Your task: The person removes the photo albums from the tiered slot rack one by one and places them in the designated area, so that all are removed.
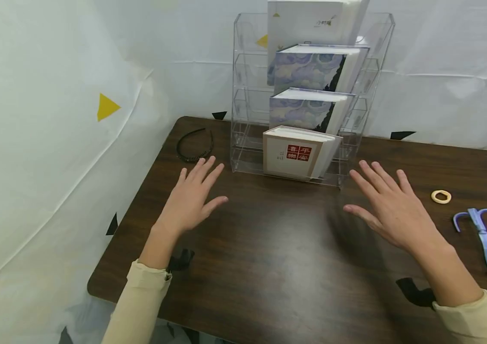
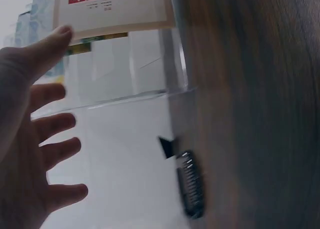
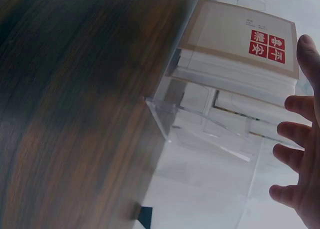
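My left hand (image 1: 186, 200) hovers over the left part of the table, fingers spread, holding nothing. Just beyond its fingertips lies a black headband (image 1: 194, 158). My right hand (image 1: 391, 210) is held above the table on the other side, fingers also spread, nothing in it. Between and beyond both hands stands a clear acrylic rack (image 1: 243, 165) with tiers. A beige book (image 1: 288, 154) with red square characters leans in its front tier. Behind it are two books with purple cloud covers, a lower one (image 1: 295, 112) and an upper one (image 1: 303, 69), and a tall white book (image 1: 303, 21) at the top.
To the right of my right hand lie a small yellowish ring (image 1: 441, 197) and a blue double hook (image 1: 486, 239). The dark wooden table (image 1: 269, 267) has black tape pieces on it. White sheeting (image 1: 54, 157) covers the walls behind and to the left.
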`<state>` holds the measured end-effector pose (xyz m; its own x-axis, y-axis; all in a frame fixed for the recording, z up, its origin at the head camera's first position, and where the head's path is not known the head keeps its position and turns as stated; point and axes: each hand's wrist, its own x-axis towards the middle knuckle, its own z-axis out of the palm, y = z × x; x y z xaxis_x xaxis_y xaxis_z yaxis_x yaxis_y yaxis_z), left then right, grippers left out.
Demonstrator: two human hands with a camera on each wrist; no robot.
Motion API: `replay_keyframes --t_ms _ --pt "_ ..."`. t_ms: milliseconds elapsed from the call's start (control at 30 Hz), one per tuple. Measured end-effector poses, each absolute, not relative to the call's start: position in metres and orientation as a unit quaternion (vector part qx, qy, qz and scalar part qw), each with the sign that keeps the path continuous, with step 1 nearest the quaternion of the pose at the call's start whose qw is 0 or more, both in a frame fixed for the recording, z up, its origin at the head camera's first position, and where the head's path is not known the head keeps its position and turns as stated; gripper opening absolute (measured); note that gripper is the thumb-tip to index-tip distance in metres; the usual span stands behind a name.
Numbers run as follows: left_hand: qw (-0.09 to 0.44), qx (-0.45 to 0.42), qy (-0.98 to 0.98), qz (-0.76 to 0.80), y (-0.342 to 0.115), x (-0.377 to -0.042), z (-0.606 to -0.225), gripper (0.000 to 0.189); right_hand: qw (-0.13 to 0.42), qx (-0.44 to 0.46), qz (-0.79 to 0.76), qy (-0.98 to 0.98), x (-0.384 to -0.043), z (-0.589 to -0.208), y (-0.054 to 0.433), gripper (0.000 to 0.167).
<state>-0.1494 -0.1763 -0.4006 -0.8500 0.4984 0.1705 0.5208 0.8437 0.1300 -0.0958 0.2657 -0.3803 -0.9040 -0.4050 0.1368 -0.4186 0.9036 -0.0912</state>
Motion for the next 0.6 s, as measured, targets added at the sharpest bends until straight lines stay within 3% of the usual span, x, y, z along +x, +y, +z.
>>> replay_keyframes --t_ms 300,600 --pt "0.117 -0.193 -0.923 -0.312 -0.166 -0.194 -0.413 0.064 0.096 0.168 0.24 -0.951 -0.127 -0.385 0.252 0.074" --pt "0.084 -0.137 -0.915 -0.371 -0.133 -0.248 -0.413 0.063 0.125 0.067 0.416 -0.898 -0.168 -0.405 0.218 0.076"
